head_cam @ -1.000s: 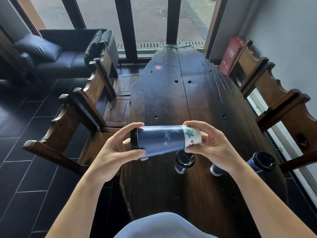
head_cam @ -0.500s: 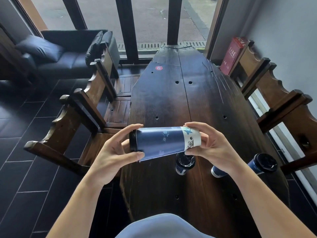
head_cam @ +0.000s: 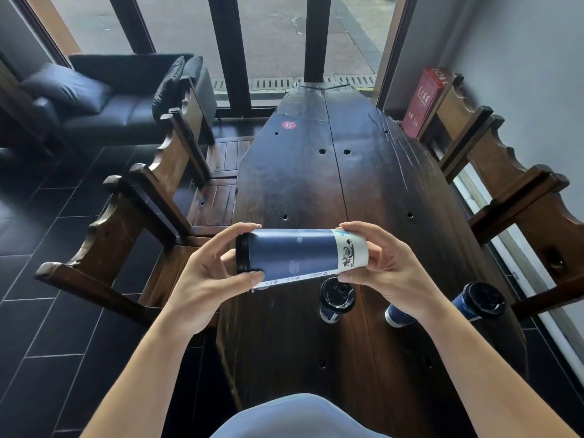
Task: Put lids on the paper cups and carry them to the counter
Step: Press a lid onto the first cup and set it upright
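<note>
A: What are the two hands doing at this moment?

B: Both are holding one blue paper cup (head_cam: 295,255) that is lying sideways in the air, in the middle of the frame, above the near part of the dark wooden bench (head_cam: 316,184). The left hand (head_cam: 205,279) is gripping the wide end, where a black lid (head_cam: 242,253) is sitting on the cup; its fingers are curling over the top and the thumb is pressing from below. The right hand (head_cam: 392,270) is gripping the narrow white bottom end, with fingers above and thumb under it.

A: Is the cup touching the bench?

B: No, it is staying apart from it, held only by the hands.

A: Where are the other cups?

B: Two more are standing on the bench in the lower right part of the frame. One lidded cup (head_cam: 336,299) is standing just below the held cup, near the right thumb. The second lidded cup (head_cam: 478,301) is standing further right, close to the bench edge, and the right forearm is partly hiding it. Both are wearing black lids.

A: What else is showing around?

B: A red sticker with the number 6 (head_cam: 288,125) is sitting on the far part of the bench. Wooden chairs (head_cam: 151,197) are standing at the left side, and others at the right. A red box (head_cam: 423,102) is leaning at the upper right, and a dark sofa (head_cam: 120,99) is standing at the upper left, before the window.
</note>
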### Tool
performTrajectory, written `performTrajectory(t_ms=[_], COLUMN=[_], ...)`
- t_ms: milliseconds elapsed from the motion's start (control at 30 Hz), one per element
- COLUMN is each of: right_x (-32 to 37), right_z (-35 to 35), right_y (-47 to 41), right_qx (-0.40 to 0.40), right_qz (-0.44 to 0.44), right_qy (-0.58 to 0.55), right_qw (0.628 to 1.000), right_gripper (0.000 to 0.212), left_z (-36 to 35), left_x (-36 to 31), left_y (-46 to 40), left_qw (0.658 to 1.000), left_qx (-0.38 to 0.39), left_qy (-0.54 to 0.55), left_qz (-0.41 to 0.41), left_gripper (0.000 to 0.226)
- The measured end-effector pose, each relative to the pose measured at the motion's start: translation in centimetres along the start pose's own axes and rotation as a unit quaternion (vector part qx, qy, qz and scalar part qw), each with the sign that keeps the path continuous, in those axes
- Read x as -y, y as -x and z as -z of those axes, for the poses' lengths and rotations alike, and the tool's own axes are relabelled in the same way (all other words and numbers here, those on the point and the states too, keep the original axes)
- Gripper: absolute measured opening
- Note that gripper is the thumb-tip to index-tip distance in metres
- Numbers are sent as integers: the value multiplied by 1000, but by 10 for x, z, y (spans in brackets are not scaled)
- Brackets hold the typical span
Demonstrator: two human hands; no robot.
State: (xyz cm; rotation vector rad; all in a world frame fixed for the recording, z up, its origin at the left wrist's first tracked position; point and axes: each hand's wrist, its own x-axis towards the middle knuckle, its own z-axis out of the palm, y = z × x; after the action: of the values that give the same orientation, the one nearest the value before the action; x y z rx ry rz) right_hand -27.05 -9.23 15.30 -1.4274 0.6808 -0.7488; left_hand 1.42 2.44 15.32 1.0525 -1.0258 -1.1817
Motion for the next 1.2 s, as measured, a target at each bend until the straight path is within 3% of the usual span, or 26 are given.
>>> performTrajectory(t_ms=[167,733,900,1200], right_x=[-4,-11,-11,-6], right_z=[2,1,-8,-3], right_y=[1,4,4,6], right_qx=[-2,-7,-4,81], right_qz=[-5,-22,-69,-132], right_qy=[8,106,51,59], right_qw=[1000,994,996,986], right_gripper=[71,52,71,59], left_z=[-1,-2,-4,-6], left_x=[3,-2,-4,-10], left_y=[1,-9,-12,-16], left_qw=[1000,1000,999,999], left_qx=[19,0,15,3], left_qy=[-4,-30,31,31], left_qz=[-14,9,7,8], left_gripper=[74,69,76,76])
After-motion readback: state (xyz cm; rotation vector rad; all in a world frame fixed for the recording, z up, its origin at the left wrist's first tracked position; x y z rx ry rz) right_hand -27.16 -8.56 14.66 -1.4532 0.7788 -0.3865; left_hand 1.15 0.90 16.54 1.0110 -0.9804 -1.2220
